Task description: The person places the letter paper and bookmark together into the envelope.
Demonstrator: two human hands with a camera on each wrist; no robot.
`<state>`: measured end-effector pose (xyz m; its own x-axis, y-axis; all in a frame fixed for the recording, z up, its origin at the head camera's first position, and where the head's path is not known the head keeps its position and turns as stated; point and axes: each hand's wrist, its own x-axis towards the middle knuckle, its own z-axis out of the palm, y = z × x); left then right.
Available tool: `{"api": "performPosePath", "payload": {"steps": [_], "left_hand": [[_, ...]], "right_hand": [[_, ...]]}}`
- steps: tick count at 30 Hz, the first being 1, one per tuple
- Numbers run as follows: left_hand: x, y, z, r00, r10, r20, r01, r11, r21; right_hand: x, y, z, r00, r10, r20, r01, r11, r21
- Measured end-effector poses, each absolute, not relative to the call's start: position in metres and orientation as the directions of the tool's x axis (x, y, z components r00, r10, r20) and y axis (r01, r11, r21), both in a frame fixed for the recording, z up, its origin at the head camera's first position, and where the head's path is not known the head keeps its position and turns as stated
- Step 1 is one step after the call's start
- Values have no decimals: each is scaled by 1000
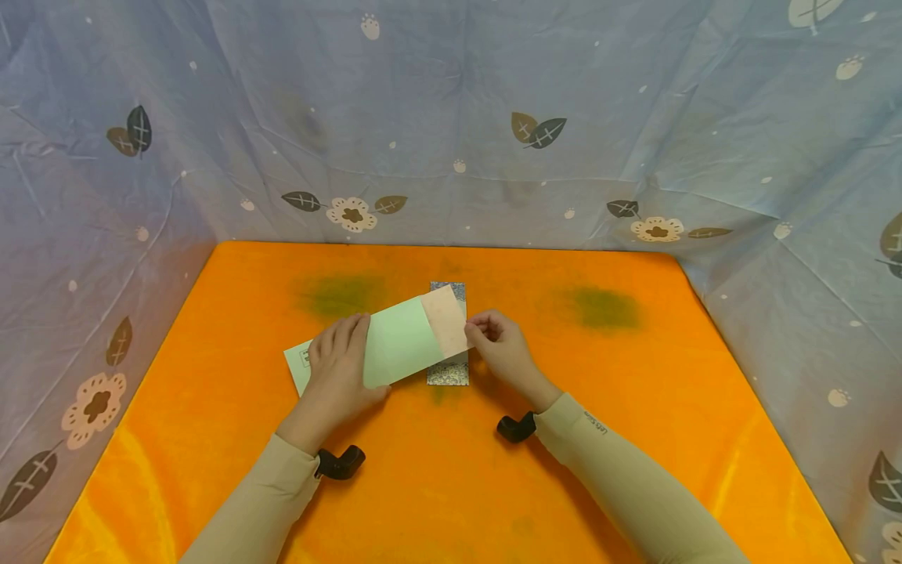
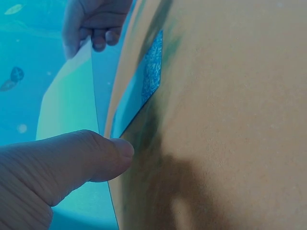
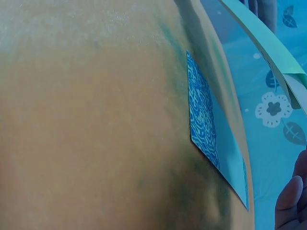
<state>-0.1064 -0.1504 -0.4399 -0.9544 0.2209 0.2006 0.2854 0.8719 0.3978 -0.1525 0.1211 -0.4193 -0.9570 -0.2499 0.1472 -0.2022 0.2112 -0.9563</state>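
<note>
The thumb and forefinger of the right hand (image 1: pixel 503 345) are brought together and pinch the right edge of the cream end (image 1: pixel 445 321) of a pale green paper (image 1: pixel 402 341), while its other fingers are curled inward. The left hand (image 1: pixel 340 368) grips the same paper nearer to its left end; the fingers reach over its upper edge and the thumb is beside its lower edge. The green paper is a little left of the centre of the head frame, tilted, so that its cream end is higher than the left end, where a small printed box (image 1: pixel 305 357) is partly visible beside the fingers. The wrist views show that this paper is raised above the table. Below it, near the centre of the head frame, lies flat a patterned strip (image 1: pixel 448 374), with ornamented ends and a plain pale part, which the green paper partly covers. Both lie over an orange cloth (image 1: pixel 451 486), which bears two dark greenish patches, one in the upper left part of the cloth and one in the upper right. Farther from the fingers, at each wrist, is a black fitting (image 1: pixel 341 463), and light sleeves (image 1: pixel 247 501) run to the lower edge of the frame. A bluish-grey curtain (image 1: pixel 451 78) with leaves, flowers and paw prints fills the top and both sides.
</note>
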Motion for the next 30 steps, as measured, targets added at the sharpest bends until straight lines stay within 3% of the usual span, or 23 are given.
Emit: {"api": "performPosePath", "payload": {"steps": [30], "left_hand": [[-107, -146, -441, -957, 223, 187, 282, 870, 404]], "right_hand": [[-152, 116, -428, -935, -328, 138, -206, 182, -962]]}}
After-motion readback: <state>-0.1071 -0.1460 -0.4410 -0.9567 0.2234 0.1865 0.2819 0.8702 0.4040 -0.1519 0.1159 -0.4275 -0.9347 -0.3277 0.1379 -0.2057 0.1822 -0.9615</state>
